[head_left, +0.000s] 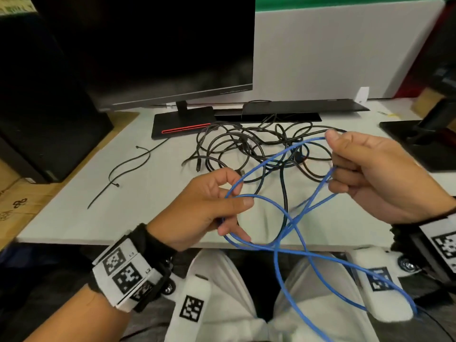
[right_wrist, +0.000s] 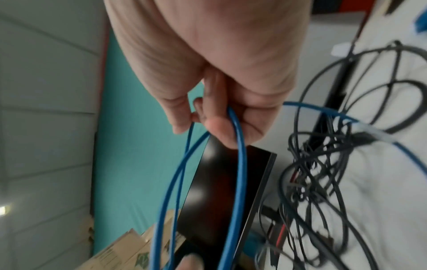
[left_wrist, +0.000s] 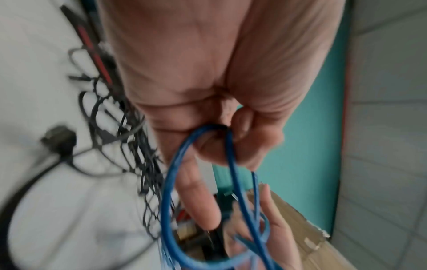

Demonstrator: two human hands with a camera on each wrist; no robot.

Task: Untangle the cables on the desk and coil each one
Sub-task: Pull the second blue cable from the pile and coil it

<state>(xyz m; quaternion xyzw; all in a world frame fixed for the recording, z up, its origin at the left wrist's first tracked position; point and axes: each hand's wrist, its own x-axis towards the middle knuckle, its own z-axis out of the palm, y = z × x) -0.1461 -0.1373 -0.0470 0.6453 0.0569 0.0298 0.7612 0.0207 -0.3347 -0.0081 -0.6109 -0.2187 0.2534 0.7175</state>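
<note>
A blue cable [head_left: 278, 248] hangs in loops between both hands above the desk's front edge and trails down over my lap. My left hand [head_left: 209, 206] grips its loops, with the thumb pressed on one strand; the left wrist view shows the blue cable [left_wrist: 175, 182] running through the curled fingers [left_wrist: 242, 142]. My right hand [head_left: 365, 174] holds other loops, with the blue cable [right_wrist: 238, 164] passing under its bent fingers [right_wrist: 221, 127]. A tangle of black cables [head_left: 259, 146] lies on the white desk [head_left: 98, 206] behind the hands.
A dark monitor [head_left: 153, 45] stands at the back on a black base with a red stripe [head_left: 182, 127]. A closed laptop [head_left: 303, 108] lies behind the tangle. A black cable tie [head_left: 123, 169] lies to the left. Another stand base [head_left: 419, 141] sits at the right.
</note>
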